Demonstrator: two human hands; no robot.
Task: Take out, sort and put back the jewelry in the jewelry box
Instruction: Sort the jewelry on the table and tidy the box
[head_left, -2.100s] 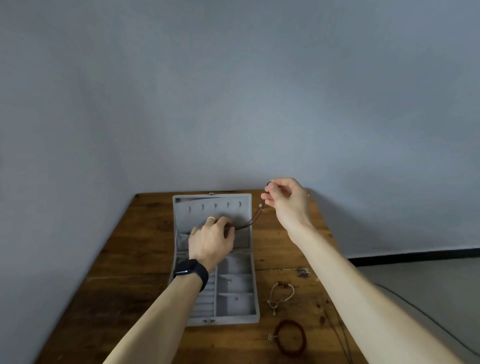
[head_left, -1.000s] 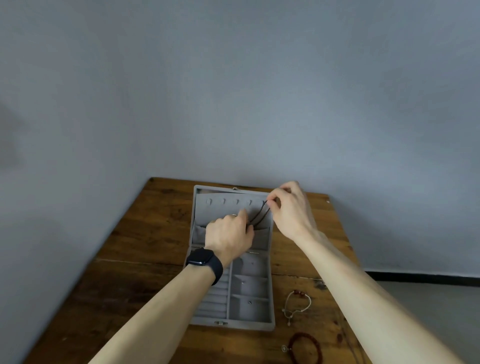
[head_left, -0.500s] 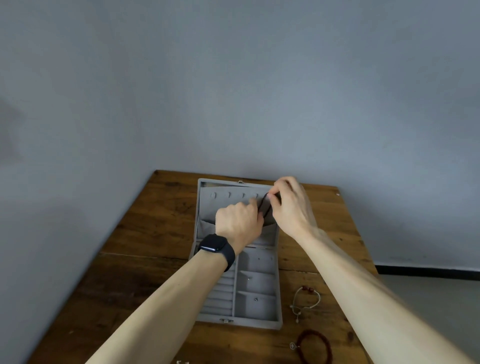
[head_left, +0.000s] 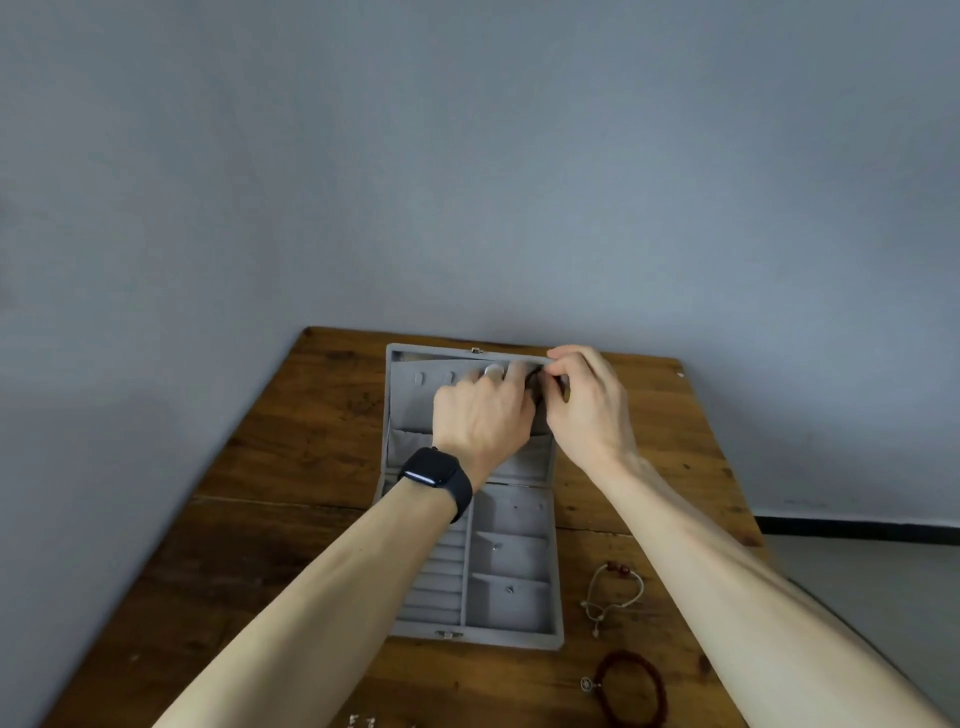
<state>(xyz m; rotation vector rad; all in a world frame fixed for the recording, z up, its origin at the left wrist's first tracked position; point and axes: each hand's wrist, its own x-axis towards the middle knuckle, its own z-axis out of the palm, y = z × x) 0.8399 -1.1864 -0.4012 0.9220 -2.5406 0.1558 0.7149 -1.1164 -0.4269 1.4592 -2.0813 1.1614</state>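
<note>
Soft, cool, rather dim light fills the view; shadows are faint and soft-edged. The wall (head_left: 467, 156) is palest right of centre and darkens toward the left edge and lower left. A small glint sits on the watch (head_left: 434, 472) face. The left hand (head_left: 483, 415) and right hand (head_left: 589, 410) are slightly soft where they meet. The wide lens stretches the forearms (head_left: 311, 597) toward the lower corners and splays the table (head_left: 291, 467) edges.
</note>
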